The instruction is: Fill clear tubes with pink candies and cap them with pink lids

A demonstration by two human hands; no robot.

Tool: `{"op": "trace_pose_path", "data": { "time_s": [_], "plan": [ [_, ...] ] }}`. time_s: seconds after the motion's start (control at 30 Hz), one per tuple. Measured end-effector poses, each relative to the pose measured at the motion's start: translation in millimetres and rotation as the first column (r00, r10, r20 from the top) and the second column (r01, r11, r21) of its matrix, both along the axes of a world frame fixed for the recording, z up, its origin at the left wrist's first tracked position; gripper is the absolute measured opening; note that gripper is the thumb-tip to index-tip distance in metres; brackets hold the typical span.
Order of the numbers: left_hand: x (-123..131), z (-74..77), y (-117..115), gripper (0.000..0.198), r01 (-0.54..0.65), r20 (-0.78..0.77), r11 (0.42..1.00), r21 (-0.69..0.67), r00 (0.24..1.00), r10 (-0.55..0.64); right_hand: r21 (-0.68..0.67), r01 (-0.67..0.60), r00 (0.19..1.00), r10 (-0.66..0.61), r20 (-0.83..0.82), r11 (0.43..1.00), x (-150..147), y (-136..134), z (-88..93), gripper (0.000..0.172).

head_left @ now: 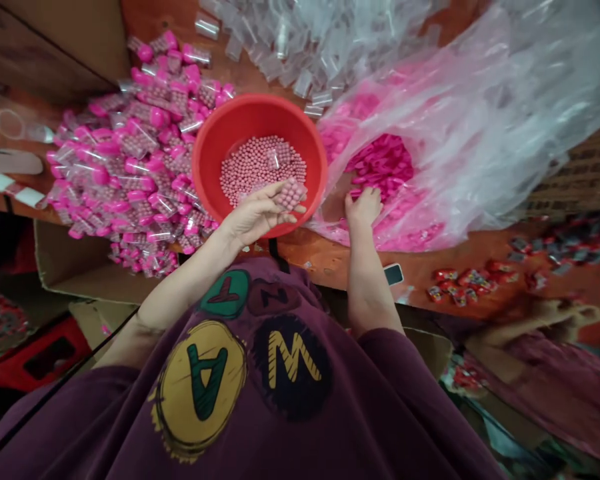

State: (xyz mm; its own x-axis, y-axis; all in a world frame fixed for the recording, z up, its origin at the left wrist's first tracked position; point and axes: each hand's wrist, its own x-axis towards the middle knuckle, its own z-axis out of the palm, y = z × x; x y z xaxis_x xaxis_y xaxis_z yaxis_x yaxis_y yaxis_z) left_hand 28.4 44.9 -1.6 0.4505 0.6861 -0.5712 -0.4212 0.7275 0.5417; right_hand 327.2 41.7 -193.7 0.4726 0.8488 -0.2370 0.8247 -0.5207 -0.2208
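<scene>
- Above the round red plastic bowl (pixel 206 143), the left hand (pixel 261 208) holds a clear tube full of pale pink beads (pixel 290 195), the thumb and fingers closed around its sides and the outer fingers loosely spread.
- At the mouth of a translucent plastic bag (pixel 505 127), the right hand (pixel 363 205) reaches down onto loose hot-pink caps (pixel 383 163); its fingers bend inward, but whether they grip a cap I cannot tell.
- The held tube appears filled and uncapped, so capping looks like the part left for this piece.
- Left of the bowl, a big heap of bead-filled tubes with pink caps (pixel 140 153) looks finished.
- Beyond the bowl, a pile of clear, seemingly empty tubes (pixel 325 40) suggests plenty remains; loose beads (pixel 245 167) cover the bowl's floor, with another clear tube (pixel 275 158) lying among them.
- All this rests on an orange-brown tabletop (pixel 325 265), with small red-wrapped pieces (pixel 467 283) farther right.
- Brown cardboard (pixel 87 40) stands at the upper left; at the right edge, blurred, a co-worker's arm (pixel 510 333) shows.
</scene>
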Motion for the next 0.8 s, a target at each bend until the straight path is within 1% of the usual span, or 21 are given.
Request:
{"op": "trace_pose_path", "data": {
  "time_s": [0.07, 0.13, 0.17, 0.23, 0.27, 0.33, 0.4, 0.47, 0.53, 0.57, 0.6, 0.63, 0.67, 0.7, 0.77, 0.8],
  "plan": [
    [-0.6, 5.3, 1.6, 0.060, -0.017, 0.052, 1.000, 0.004, 0.998, 0.017, 0.109, 0.009, 0.999, -0.004, -0.044, 0.994, 2.0, -6.3, 4.0, 0.026],
    [-0.4, 12.0, 3.2, 0.060, -0.021, 0.099, 1.000, 0.006, 0.995, 0.021, 0.185, 0.046, 0.986, -0.014, -0.167, 0.982, -0.2, -13.4, 9.0, 0.016],
    [-0.1, 15.6, 3.8, 0.059, -0.022, 0.121, 1.000, 0.006, 0.992, 0.021, 0.199, 0.062, 0.970, -0.013, -0.242, 0.978, -3.2, -17.3, 10.9, 0.014],
    [-0.2, 22.9, 4.0, 0.055, -0.026, 0.159, 1.000, 0.009, 0.987, 0.024, 0.198, 0.078, 0.931, 0.000, -0.366, 0.977, -12.5, -25.3, 12.3, 0.014],
    [-0.7, 26.0, 3.4, 0.051, -0.030, 0.172, 0.999, 0.013, 0.985, 0.027, 0.195, 0.079, 0.916, 0.006, -0.402, 0.978, -18.3, -29.1, 11.7, 0.015],
    [-3.1, 30.7, 1.4, 0.041, -0.034, 0.177, 0.999, 0.026, 0.984, 0.029, 0.199, 0.078, 0.900, 0.017, -0.435, 0.977, -30.4, -35.5, 9.3, 0.022],
    [-7.2, 32.7, -1.1, 0.030, -0.029, 0.152, 0.999, 0.037, 0.988, 0.023, 0.210, 0.105, 0.884, 0.005, -0.467, 0.972, -41.5, -39.3, 9.4, 0.023],
    [-11.8, 32.8, -3.2, 0.022, -0.015, 0.110, 0.999, 0.038, 0.994, 0.011, 0.231, 0.154, 0.872, -0.022, -0.489, 0.961, -51.4, -40.5, 17.9, 0.025],
    [-15.7, 32.5, -4.5, 0.018, 0.011, 0.067, 1.000, 0.021, 0.998, -0.013, 0.289, 0.197, 0.834, -0.006, -0.551, 0.937, -61.4, -40.3, 39.5, 0.030],
    [-17.1, 32.6, -5.0, 0.017, 0.026, 0.044, 1.000, 0.008, 0.999, -0.027, 0.331, 0.202, 0.798, 0.041, -0.602, 0.922, -67.1, -40.0, 55.6, 0.032],
    [-18.0, 32.9, -5.5, 0.016, 0.039, 0.023, 0.999, -0.006, 0.999, -0.039, 0.397, 0.200, 0.727, 0.136, -0.673, 0.896, -73.5, -39.5, 74.6, 0.033],
    [-18.6, 33.4, -6.1, 0.015, 0.050, 0.004, 0.999, -0.020, 0.999, -0.050, 0.468, 0.176, 0.627, 0.268, -0.732, 0.866, -80.5, -38.8, 95.5, 0.033],
    [-18.9, 34.0, -6.6, 0.014, 0.060, -0.014, 0.998, -0.032, 0.998, -0.060, 0.534, 0.116, 0.547, 0.395, -0.738, 0.838, -87.9, -37.7, 117.1, 0.030],
    [-19.1, 34.5, -7.2, 0.012, 0.067, -0.029, 0.997, -0.042, 0.997, -0.069, 0.598, 0.043, 0.503, 0.500, -0.705, 0.800, -95.4, -36.2, 137.9, 0.027],
    [-19.7, 35.1, -8.6, 0.008, 0.076, -0.052, 0.996, -0.055, 0.996, -0.078, 0.684, -0.117, 0.479, 0.644, -0.597, 0.720, -108.8, -32.5, 172.6, 0.022],
    [-20.5, 35.0, -9.4, 0.008, 0.083, -0.059, 0.995, -0.056, 0.995, -0.086, 0.701, -0.180, 0.470, 0.687, -0.554, 0.690, -114.1, -30.7, 184.8, 0.019]
  ]
}}
